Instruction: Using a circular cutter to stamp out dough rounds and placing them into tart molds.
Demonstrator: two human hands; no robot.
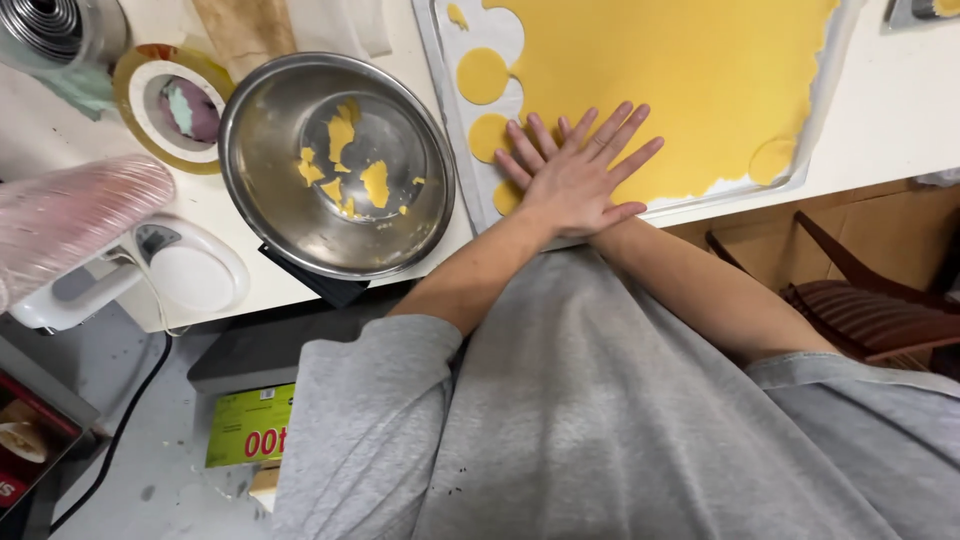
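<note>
**Two hands stacked flat on the dough sheet**

At the near edge of the white desk, I have both hands crossed and laid one over the other on the rolled-out sheet of yellow dough. The left hand lies on top, its fingers spread and flat; the right hand lies under it, only its fingertips showing to the left, also spread. Neither pinches anything. Stacked like this, the palms seem to bear straight down, as if pressing something beneath them; I cannot see what, if anything, is there.

The dough lies on pale baking paper in a shallow metal tray that reaches the desk's front edge. Round cut discs of dough sit along its left side, just beside my hands, with scalloped gaps where they came out.

Left of the tray, a shiny steel mixing bowl holds yellow dough offcuts, near enough to collect scraps. Further left stands a white hand mixer.
</note>
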